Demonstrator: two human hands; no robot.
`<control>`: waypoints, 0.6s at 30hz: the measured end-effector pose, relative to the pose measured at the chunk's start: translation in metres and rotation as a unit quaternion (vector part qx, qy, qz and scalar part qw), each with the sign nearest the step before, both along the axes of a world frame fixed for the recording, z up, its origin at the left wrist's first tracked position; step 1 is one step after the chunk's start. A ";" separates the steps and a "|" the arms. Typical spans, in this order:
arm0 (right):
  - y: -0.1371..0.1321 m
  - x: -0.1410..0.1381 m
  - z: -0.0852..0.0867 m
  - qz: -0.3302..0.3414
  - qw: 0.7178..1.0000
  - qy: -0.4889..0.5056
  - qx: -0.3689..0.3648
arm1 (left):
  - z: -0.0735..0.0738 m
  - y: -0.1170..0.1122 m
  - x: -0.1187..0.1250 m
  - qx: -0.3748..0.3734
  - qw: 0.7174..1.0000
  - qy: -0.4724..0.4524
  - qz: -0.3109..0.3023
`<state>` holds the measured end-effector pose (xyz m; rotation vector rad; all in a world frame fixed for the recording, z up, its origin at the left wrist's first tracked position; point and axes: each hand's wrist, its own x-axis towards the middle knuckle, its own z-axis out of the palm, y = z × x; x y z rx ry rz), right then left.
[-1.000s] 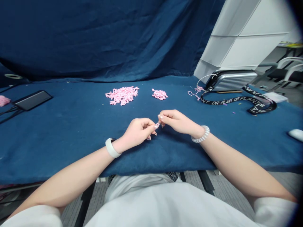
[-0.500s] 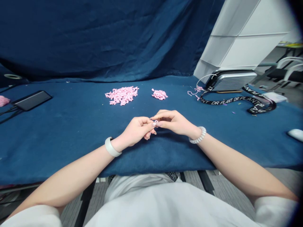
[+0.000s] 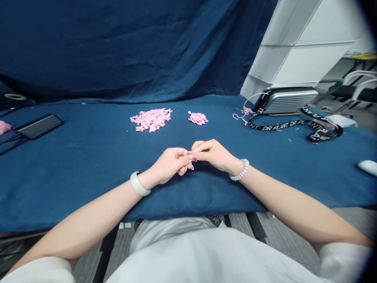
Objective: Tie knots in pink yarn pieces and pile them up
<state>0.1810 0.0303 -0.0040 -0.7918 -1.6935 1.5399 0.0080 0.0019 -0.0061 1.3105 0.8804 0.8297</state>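
My left hand [image 3: 173, 163] and my right hand [image 3: 213, 155] meet above the near part of the blue cloth, thumbs and fingertips pressed together. Both pinch a small pink piece, which the fingers now hide almost fully; its exact shape cannot be made out. Beyond the hands lies a broad loose pile of pink knotted yarn pieces [image 3: 151, 119]. To its right sits a smaller, tighter heap of similar pink pieces [image 3: 198, 118]. Neither hand touches the piles.
A black power bank [image 3: 39, 126] with cables lies at the left, near a pink bundle [image 3: 4, 127]. On the right are a silver ridged case [image 3: 293, 100], a black lettered lanyard [image 3: 273, 127], loose pink yarn [image 3: 246, 113] and a white mouse [image 3: 368, 167]. Blue cloth [image 3: 88, 169] covers the table.
My right hand has come slightly left and down, its fingers closing in against the left fingertips. The pink bit that showed between them is now covered. The piles stay put.
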 end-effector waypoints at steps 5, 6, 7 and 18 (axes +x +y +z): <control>0.000 -0.001 0.000 -0.080 0.991 -0.042 0.097 | -0.001 0.002 -0.001 -0.063 0.997 -0.043 0.003; 0.000 -0.002 0.000 -0.102 0.987 -0.051 0.113 | 0.000 0.003 -0.001 -0.086 0.995 -0.056 0.002; 0.000 -0.002 0.000 -0.120 0.983 -0.058 0.125 | 0.001 0.003 -0.002 -0.108 0.992 -0.066 -0.002; -0.007 -0.003 0.001 -0.138 0.955 -0.125 0.231 | 0.005 0.001 -0.003 -0.172 0.982 -0.055 -0.050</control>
